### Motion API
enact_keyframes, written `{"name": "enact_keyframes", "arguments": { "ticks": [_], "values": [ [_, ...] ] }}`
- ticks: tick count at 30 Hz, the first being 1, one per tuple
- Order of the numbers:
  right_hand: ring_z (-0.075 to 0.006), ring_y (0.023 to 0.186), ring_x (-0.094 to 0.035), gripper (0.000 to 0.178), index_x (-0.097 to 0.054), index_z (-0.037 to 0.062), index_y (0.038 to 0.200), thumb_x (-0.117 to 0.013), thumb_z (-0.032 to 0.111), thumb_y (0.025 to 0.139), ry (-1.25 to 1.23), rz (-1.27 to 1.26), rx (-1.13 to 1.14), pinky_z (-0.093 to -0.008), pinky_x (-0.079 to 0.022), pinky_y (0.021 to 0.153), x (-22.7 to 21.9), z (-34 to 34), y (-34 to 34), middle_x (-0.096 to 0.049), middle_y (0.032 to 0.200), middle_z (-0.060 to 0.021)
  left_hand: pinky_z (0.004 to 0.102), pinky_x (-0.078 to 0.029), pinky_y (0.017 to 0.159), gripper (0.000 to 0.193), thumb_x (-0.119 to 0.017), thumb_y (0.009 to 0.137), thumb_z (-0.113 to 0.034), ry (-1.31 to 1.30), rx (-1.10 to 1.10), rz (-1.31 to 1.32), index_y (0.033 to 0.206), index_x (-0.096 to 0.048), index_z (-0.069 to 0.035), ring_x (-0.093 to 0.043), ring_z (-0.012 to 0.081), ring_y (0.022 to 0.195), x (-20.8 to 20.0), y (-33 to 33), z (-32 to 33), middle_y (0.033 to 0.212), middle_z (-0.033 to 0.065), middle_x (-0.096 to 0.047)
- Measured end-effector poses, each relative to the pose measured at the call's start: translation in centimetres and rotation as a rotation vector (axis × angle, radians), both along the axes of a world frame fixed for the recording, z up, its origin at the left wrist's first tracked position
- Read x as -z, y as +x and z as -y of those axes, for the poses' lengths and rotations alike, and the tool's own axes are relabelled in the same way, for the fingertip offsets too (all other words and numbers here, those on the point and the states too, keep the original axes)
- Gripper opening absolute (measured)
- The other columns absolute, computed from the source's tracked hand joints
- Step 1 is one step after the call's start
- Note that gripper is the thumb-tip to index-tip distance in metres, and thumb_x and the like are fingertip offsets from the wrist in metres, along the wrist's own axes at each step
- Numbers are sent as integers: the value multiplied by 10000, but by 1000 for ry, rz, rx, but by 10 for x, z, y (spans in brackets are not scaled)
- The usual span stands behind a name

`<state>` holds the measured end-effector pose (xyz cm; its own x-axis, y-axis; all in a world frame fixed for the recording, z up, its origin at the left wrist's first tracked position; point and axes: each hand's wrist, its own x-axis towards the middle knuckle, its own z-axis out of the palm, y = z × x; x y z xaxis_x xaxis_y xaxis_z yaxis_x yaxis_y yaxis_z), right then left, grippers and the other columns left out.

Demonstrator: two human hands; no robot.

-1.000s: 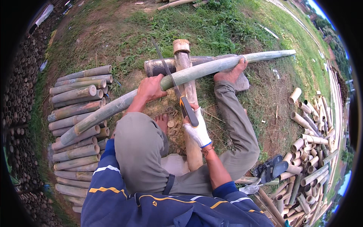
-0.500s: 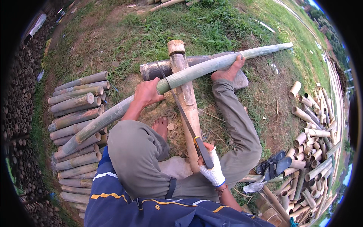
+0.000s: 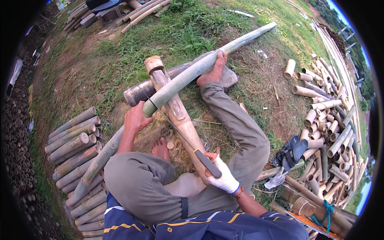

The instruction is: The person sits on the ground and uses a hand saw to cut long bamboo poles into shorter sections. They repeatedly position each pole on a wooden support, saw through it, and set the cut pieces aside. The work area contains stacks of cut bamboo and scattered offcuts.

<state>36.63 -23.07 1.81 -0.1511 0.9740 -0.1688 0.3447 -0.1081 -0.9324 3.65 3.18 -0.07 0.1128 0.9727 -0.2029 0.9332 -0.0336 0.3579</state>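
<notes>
A long green bamboo pole slants from the lower left up to the far right. My left hand is wrapped round it just left of the saw cut, hiding part of the pole there. In a white glove, my right hand grips the black and yellow handle of a handsaw. The saw's thin blade crosses the pole right beside my left hand. My bare foot presses on the pole farther right. Beneath it lies a pale bamboo post, its far part resting across a thick dark log.
Several cut bamboo lengths are stacked at the left. Short bamboo pieces lie heaped at the right, with dark sandals by them. A grey stone sits near my foot. More poles lie at the far edge.
The view has turned, so the pole and post now sit farther left. Less of the saw blade sticks out beyond the pole. Both hands keep their grip.
</notes>
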Motion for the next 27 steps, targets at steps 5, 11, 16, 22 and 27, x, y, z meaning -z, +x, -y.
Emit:
{"name": "enact_keyframes", "arguments": {
  "ticks": [5, 11, 16, 22, 27],
  "values": [
    [-271, 1091, -698, 660, -539, 61, 1546, -699, 47, 906, 38, -18, 5, -379, -561, 999, 6, -45, -29, -675, 1238, -157, 574, -603, 1001, 701, -925, 758, -338, 35, 38, 6, 1353, -643, -97, -769, 475, 1135, 12, -1, -1, 1192, 247, -807],
    [-323, 1086, -708, 631, -552, 62, 1503, -740, 65, 901, 190, -115, 1, -411, -569, 971, 30, -179, -95, -679, 1216, -184, 579, -605, 1003, 694, -924, 760, -353, 30, 37, -4, 1352, -656, -109, -771, 475, 1136, 2, 5, -6, 1192, 247, -811],
    [-229, 1045, -715, 682, -526, 83, 1565, -714, 76, 909, 76, -64, -32, -357, -573, 977, 30, -54, -18, -684, 1269, -142, 575, -605, 1005, 696, -916, 750, -356, -9, 24, -4, 1359, -668, -128, -773, 470, 1137, 3, 4, -6, 1187, 237, -816],
    [-259, 1108, -722, 643, -564, 72, 1532, -713, 40, 908, 129, -64, -3, -372, -574, 1003, 27, -53, -30, -702, 1306, -168, 573, -604, 1006, 718, -912, 743, -372, 29, -8, 16, 1379, -670, -144, -775, 470, 1131, 4, -6, 3, 1182, 237, -816],
    [-282, 1082, -721, 616, -565, 43, 1512, -767, 64, 930, 291, -53, 28, -377, -578, 964, 74, -150, -67, -718, 1266, -191, 563, -606, 1010, 728, -895, 761, -370, 17, 46, 66, 1418, -672, -149, -775, 462, 1140, -6, 16, 0, 1190, 237, -817]
  ]
}}
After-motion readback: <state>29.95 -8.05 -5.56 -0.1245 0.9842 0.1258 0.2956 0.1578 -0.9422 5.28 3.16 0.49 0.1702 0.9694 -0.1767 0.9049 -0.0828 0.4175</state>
